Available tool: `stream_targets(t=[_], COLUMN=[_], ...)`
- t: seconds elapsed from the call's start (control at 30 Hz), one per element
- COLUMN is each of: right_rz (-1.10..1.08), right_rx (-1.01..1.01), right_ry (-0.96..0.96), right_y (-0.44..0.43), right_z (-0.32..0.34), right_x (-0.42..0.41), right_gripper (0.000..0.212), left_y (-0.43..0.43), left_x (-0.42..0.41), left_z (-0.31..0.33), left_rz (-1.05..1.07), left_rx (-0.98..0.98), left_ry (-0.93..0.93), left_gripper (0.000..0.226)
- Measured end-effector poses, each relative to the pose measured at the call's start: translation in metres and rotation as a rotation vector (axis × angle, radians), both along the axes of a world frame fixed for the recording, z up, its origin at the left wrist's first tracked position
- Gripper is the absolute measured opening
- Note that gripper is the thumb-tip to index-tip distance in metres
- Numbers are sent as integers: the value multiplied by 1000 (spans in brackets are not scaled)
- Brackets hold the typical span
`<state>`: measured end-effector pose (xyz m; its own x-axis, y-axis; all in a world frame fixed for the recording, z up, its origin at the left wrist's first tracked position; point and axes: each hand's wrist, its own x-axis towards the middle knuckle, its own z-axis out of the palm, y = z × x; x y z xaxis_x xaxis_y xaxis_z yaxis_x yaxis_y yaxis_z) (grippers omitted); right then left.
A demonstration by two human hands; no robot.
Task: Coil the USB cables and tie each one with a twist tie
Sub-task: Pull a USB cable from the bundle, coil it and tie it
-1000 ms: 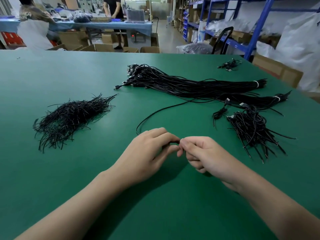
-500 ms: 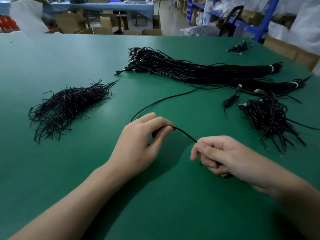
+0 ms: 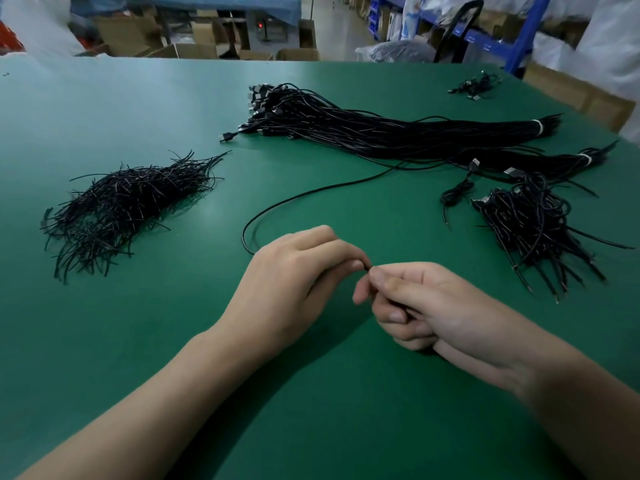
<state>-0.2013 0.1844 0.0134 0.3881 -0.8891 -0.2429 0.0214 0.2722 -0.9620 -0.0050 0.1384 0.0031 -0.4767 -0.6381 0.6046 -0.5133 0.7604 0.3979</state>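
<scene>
Near the middle of the green desk (image 3: pixel 138 341), the left hand (image 3: pixel 294 271) and right hand (image 3: pixel 426 306) meet fingertip to fingertip. Each pinches the same loose black USB cable (image 3: pixel 243 235), and the right hand's fingers curl round a gathered part of it. From the left hand the cable loops far and right toward the long cable bundle (image 3: pixel 381 133). The twist ties (image 3: pixel 121 202) lie heaped at the left, and the tied cables (image 3: pixel 533 220) are piled at the right.
</scene>
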Motion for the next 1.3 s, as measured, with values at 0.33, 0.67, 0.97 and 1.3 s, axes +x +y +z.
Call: stream_targets(t=[0.33,0.67,0.97,1.3], right_rz=[218,-37,-432,-460], right_rx=[238,47,-250,-808], right_ry=[-228,-567,-466,360], right_y=[-2,-24,-34,-28], right_z=[2,40,22,-9], right_x=[0,23,30,30], right_gripper=[27,23,25,23], left_y=[-4,-2,2,7], left_x=[2,-5,-4,-4], left_z=[0,-5,-5,-1], left_rz=[0,-109,-88,-38], left_rx=[29,243,287,80], left_ry=[115,138,-37,-93], left_gripper=[15,24,17,20])
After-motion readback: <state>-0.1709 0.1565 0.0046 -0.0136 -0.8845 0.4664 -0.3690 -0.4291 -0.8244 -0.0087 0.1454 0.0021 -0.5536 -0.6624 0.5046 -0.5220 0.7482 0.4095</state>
